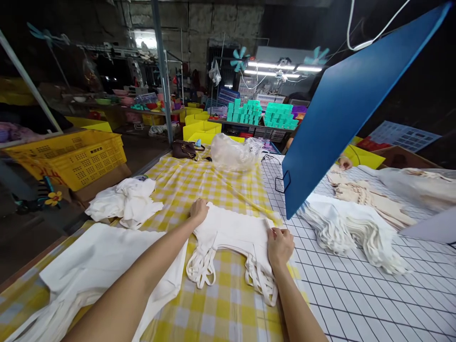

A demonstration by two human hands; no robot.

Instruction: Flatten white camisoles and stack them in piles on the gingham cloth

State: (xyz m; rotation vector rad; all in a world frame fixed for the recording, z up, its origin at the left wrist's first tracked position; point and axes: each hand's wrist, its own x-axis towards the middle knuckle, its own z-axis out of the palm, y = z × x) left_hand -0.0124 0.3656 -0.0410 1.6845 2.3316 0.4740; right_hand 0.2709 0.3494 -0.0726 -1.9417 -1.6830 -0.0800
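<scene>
Both hands press on a small stack of white cloth bags with looped strap handles (231, 232) lying on the yellow-and-white checked tablecloth (213, 308), near the middle of the tabletop. The left hand (199, 210) lies flat with its fingers curled over the stack's far left corner, and the right hand (280, 244) rests on its right edge, fingers bent and pinching the cloth there. The straps hang toward the near edge in two bundles. Just left of the left arm, a larger pile of flat white cloth pieces (92, 270) spreads toward the near left corner, and beyond it sits a crumpled heap of white fabric (124, 202) at the left edge. To the right, the checked cloth gives way to a white sheet with a black grid (356, 304), where a fanned stack of white strapped bags (349, 230) lies, with cream-coloured fabric pieces (366, 197) behind it. A tilted blue board (349, 104) rises above that side. Another person's hand (344, 163) touches the cream pieces. At the far edge lie a clear crumpled plastic bag (231, 152) and a dark brown purse (183, 149). A yellow perforated plastic crate (78, 156) stands off the left edge.
</scene>
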